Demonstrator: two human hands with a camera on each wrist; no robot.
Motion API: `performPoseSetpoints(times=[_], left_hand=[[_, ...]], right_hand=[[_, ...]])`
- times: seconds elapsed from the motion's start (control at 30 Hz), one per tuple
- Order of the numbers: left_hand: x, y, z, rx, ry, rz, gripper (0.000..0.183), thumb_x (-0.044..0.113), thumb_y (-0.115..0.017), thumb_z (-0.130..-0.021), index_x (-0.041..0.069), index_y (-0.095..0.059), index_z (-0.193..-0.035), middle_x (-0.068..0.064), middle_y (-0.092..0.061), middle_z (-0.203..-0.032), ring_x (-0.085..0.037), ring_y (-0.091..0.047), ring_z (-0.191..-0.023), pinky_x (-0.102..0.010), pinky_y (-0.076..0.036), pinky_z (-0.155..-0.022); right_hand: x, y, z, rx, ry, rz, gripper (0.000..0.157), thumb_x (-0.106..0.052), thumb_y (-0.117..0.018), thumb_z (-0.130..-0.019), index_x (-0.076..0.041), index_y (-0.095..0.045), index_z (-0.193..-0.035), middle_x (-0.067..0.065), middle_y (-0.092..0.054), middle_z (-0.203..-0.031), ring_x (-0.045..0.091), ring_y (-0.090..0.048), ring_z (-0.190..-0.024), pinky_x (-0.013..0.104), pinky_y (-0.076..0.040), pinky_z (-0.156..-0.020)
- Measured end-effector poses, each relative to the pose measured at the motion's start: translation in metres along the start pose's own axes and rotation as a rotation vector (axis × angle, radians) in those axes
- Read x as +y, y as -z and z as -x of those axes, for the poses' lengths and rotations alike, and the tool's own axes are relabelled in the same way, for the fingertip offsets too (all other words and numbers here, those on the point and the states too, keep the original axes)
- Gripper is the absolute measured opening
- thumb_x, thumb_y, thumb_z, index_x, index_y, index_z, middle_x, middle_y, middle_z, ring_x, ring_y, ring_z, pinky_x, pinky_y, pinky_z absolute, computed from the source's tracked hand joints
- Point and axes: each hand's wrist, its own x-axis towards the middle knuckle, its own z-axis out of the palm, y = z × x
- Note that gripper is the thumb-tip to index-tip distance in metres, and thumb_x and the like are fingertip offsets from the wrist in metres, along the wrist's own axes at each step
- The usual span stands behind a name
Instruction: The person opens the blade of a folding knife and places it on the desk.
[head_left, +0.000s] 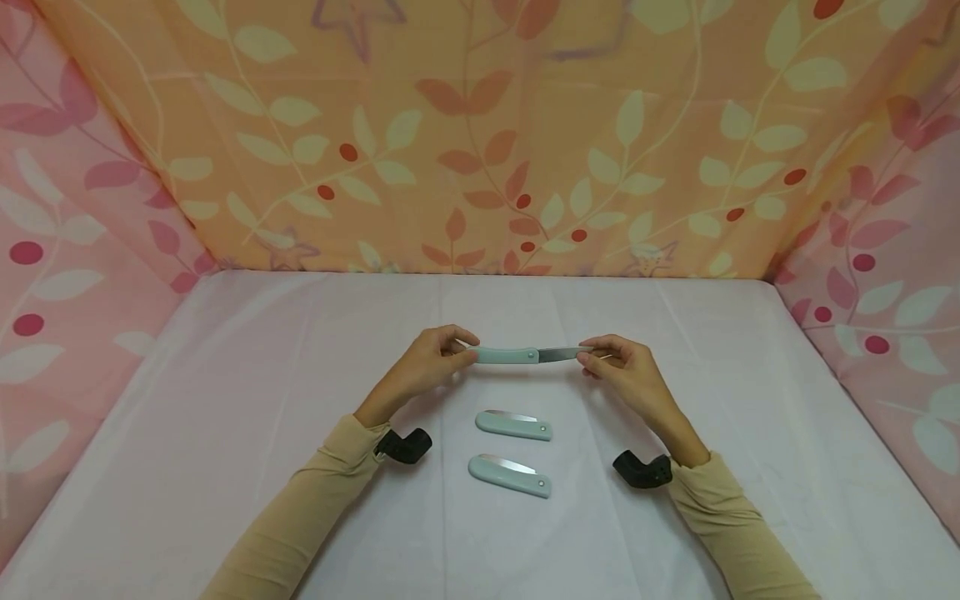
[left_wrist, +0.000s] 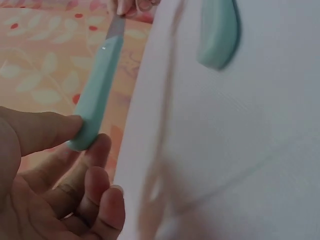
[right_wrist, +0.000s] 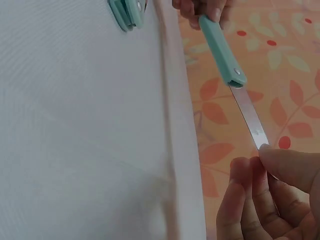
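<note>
Both hands hold one unfolded folding knife [head_left: 507, 356] level above the table. The left hand [head_left: 429, 360] pinches the end of its pale green handle [left_wrist: 100, 85] between thumb and fingers. At the other end, the right hand [head_left: 624, 363] pinches the tip of the steel blade [right_wrist: 250, 117], its thumb on the flat side. Blade and handle lie nearly in one line, joined at a small rivet. Nearer the body, two more folding knives lie folded on the white cloth, an upper one [head_left: 513, 426] and a lower one [head_left: 510, 476], with a strip of blade showing along each handle.
A white cloth [head_left: 360, 533] covers the table. Behind it hangs an orange leaf-patterned curtain [head_left: 570, 150], with pink patterned curtains [head_left: 60, 275] at the sides. Each wrist wears a black camera, the left one [head_left: 405, 447] and the right one [head_left: 642, 470].
</note>
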Motion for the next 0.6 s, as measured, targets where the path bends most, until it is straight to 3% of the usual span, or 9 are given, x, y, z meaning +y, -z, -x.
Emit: performPoseSetpoints(times=[0.2,0.4,0.6], left_hand=[[-0.006,-0.002,-0.004,0.064,-0.014,-0.037,0.022,0.022,-0.062,-0.087,0.009,-0.058,-0.105,-0.009,-0.068,-0.094,-0.021,-0.06,-0.077,-0.025,-0.043,-0.065],[-0.015,0.0,-0.009,0.064,-0.054,-0.071,0.021,0.024,-0.061,-0.088,0.011,-0.058,-0.104,-0.009,-0.066,-0.093,-0.021,-0.061,-0.078,-0.026,-0.045,-0.07],[-0.021,0.01,-0.02,0.097,-0.049,-0.104,0.019,0.025,-0.061,-0.088,0.013,-0.06,-0.102,-0.006,-0.065,-0.092,-0.02,-0.059,-0.081,-0.029,-0.044,-0.076]], right_hand=[[0.004,-0.005,-0.002,0.008,-0.009,0.011,0.035,-0.021,-0.062,-0.088,0.002,-0.058,-0.114,0.024,-0.061,-0.099,0.014,-0.066,-0.075,0.024,-0.053,-0.07],[0.008,-0.009,-0.01,0.004,-0.024,0.004,0.033,-0.018,-0.058,-0.09,0.0,-0.058,-0.117,0.024,-0.06,-0.102,0.012,-0.065,-0.079,0.026,-0.054,-0.07],[0.006,-0.013,-0.029,0.007,-0.039,0.017,0.031,-0.019,-0.058,-0.09,-0.002,-0.059,-0.116,0.022,-0.062,-0.102,0.016,-0.064,-0.08,0.025,-0.054,-0.069]])
